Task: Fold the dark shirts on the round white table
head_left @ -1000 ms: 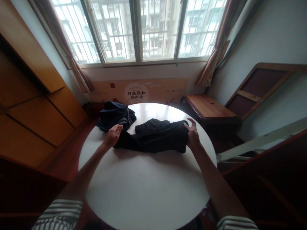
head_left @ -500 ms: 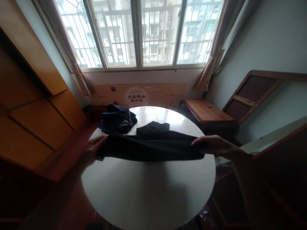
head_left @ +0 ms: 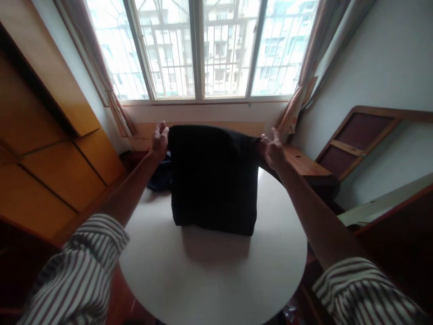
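A black folded garment (head_left: pixel 214 180) hangs upright over the white round table, its lower edge close to the tabletop. My left hand (head_left: pixel 159 139) pinches its upper left corner. On the other side my right hand (head_left: pixel 273 146) grips the upper right corner, with some fingers raised. The cloth looks stretched between both hands; what kind of garment it is cannot be made out. Behind it, partly hidden, a dark blue heap of clothing (head_left: pixel 158 177) lies at the table's far left.
The white round table (head_left: pixel 216 280) stands in front of me. Beyond its far right edge is a wooden side table (head_left: pixel 304 161). Wooden cabinets (head_left: pixel 61 176) line the left, a barred window (head_left: pixel 203 49) with curtains is ahead, and a wooden-framed panel (head_left: pixel 358 133) leans at right.
Both hands have risen and moved closer together. The black garment has gone from a wide, low strip to a raised, hanging panel, now hiding the small dark cloth on the table.
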The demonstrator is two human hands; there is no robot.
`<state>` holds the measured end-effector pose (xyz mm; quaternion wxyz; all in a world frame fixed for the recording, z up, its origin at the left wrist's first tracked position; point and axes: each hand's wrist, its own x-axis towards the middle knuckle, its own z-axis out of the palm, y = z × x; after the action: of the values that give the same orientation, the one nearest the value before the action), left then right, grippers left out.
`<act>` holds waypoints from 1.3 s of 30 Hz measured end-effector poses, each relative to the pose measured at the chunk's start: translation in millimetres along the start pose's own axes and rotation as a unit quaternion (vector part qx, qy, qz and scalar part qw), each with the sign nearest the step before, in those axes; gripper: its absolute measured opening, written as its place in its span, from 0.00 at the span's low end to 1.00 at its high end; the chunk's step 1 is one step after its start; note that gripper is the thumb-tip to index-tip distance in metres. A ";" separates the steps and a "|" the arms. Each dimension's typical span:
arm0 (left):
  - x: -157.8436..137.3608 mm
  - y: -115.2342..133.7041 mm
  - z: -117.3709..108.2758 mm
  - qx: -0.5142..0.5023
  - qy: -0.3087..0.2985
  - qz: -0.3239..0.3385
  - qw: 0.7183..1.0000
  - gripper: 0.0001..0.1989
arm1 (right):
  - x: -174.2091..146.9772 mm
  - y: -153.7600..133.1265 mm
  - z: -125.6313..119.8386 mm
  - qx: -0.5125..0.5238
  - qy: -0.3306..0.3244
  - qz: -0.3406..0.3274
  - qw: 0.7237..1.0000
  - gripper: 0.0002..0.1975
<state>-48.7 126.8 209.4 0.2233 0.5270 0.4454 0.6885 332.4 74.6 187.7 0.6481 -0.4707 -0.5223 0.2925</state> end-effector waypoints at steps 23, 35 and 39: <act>-184.3 -87.1 -74.1 0.088 -0.339 -0.270 0.897 0.24 | -206.0 58.3 -38.8 -0.179 -0.423 0.099 0.883 0.21; -117.5 -99.9 -44.4 0.334 -0.337 -0.089 0.875 0.38 | -111.9 93.2 -37.5 -0.267 -0.190 0.066 0.942 0.29; -115.1 -118.9 -19.0 0.349 -0.368 -0.131 0.852 0.14 | -90.2 98.0 -16.4 -0.184 -0.172 0.073 0.965 0.18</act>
<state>-45.9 90.1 46.9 0.2604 0.7221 0.6061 0.2083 333.5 28.8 61.5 0.4276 -0.5610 -0.6352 0.3147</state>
